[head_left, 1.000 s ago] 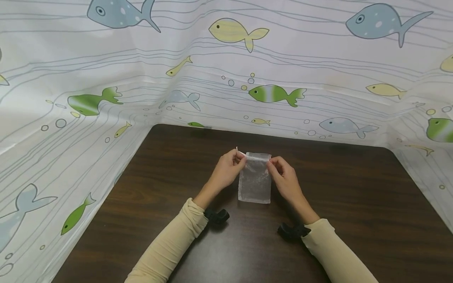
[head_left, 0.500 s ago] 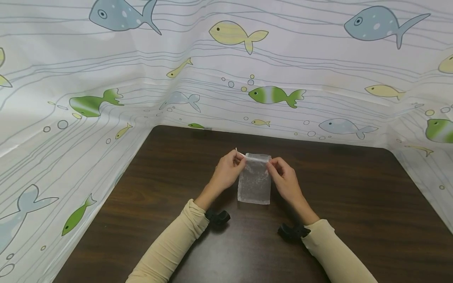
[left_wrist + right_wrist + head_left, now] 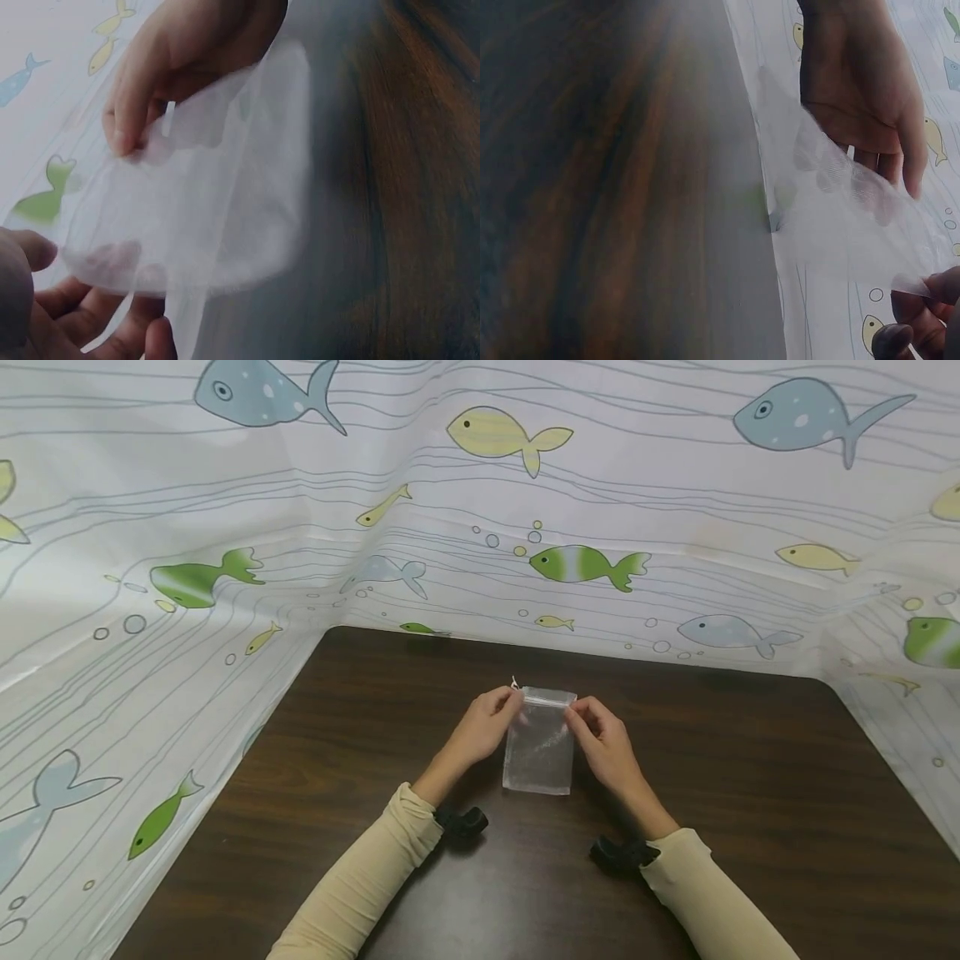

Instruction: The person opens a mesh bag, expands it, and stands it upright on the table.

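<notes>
A small sheer white drawstring pouch [image 3: 537, 752] hangs between both hands over the dark table, its bottom edge toward the body. My left hand [image 3: 480, 727] holds its upper left corner, thumb in front and fingers behind the fabric, as the right wrist view shows. A short end of white cord [image 3: 514, 682] sticks up beside those fingertips. My right hand [image 3: 606, 739] pinches the upper right corner between thumb and forefinger. In the left wrist view the pouch [image 3: 202, 202] looks flat, and some fingers show through it.
A dark wood-grain table [image 3: 750, 793] lies beneath the hands. Behind it and to both sides hangs a white sheet [image 3: 660, 502] printed with fish. Black bands [image 3: 461, 822] with camera mounts sit at both wrists, by the beige sleeves.
My left fingers have shifted at the corner, and the cord end beside them now stands more upright and curled. The right hand keeps its hold; the pouch hardly moves.
</notes>
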Action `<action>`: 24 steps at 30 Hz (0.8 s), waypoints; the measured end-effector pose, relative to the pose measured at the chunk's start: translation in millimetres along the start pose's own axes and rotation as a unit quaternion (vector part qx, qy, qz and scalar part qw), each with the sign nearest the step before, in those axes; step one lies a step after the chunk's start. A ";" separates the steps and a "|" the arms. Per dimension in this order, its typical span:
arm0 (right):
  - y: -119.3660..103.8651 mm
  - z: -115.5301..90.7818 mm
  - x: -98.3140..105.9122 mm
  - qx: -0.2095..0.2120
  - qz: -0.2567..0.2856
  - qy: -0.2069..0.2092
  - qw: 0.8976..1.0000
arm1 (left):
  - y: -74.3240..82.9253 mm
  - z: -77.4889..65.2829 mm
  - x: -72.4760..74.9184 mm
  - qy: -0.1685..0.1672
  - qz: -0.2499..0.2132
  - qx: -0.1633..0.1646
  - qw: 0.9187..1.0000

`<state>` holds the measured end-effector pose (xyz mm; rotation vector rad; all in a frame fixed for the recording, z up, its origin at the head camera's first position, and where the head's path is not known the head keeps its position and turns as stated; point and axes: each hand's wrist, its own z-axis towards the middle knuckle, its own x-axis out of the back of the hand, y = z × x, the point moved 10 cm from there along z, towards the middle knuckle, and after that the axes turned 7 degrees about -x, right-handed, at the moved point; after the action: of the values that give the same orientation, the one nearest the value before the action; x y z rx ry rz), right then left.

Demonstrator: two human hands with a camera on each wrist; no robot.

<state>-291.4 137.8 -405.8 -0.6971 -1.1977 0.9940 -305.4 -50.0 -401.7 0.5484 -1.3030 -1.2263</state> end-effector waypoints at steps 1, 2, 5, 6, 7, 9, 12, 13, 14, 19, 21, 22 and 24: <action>0.1 -0.2 -0.6 0.000 -0.002 -0.003 1.000 | 0.8 0.3 -0.4 0.000 -0.009 -0.002 1.000; 0.1 -0.3 -1.1 0.000 -0.003 -0.007 1.000 | 1.4 0.8 -0.7 0.002 -0.016 -0.005 1.000; 1.5 0.4 -2.4 -0.005 -0.003 -0.014 1.000 | 3.3 2.3 -0.5 0.006 -0.032 -0.012 0.999; 1.4 0.5 -2.9 -0.006 -0.001 -0.016 1.000 | 3.8 2.6 0.0 0.007 -0.032 -0.014 0.999; 2.0 0.9 -3.2 -0.007 0.000 -0.016 1.000 | 4.1 2.7 0.5 0.008 -0.033 -0.016 0.999; 2.6 1.5 -3.3 -0.008 0.001 -0.014 1.000 | 4.4 3.0 1.2 0.009 -0.032 -0.018 0.999; 3.8 2.4 -1.2 -0.007 0.009 -0.003 1.000 | 5.5 3.2 1.7 0.012 -0.033 -0.019 0.999; 4.1 2.8 -0.3 -0.008 0.013 0.002 1.000 | 5.8 3.3 2.0 0.014 -0.034 -0.020 0.999; 4.2 3.1 0.6 -0.008 0.015 0.006 1.000 | 6.2 3.5 2.3 0.016 -0.037 -0.021 0.999; 2.2 2.9 4.8 -0.005 0.024 0.026 0.999 | 5.2 4.2 3.0 0.032 -0.046 -0.018 0.998; 1.1 2.3 5.9 0.000 0.022 0.031 0.999 | 4.2 3.6 3.0 0.037 -0.051 -0.014 0.998; 1.2 2.2 6.4 0.001 0.024 0.033 0.999 | 4.0 3.2 3.2 0.041 -0.054 -0.013 0.998; 1.4 2.0 7.3 0.005 0.028 0.037 0.999 | 3.6 2.2 3.6 0.046 -0.058 -0.010 0.997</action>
<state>-293.3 144.9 -403.4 -0.7562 -1.1132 1.0110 -306.7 -51.3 -396.5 0.6661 -1.1937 -1.2940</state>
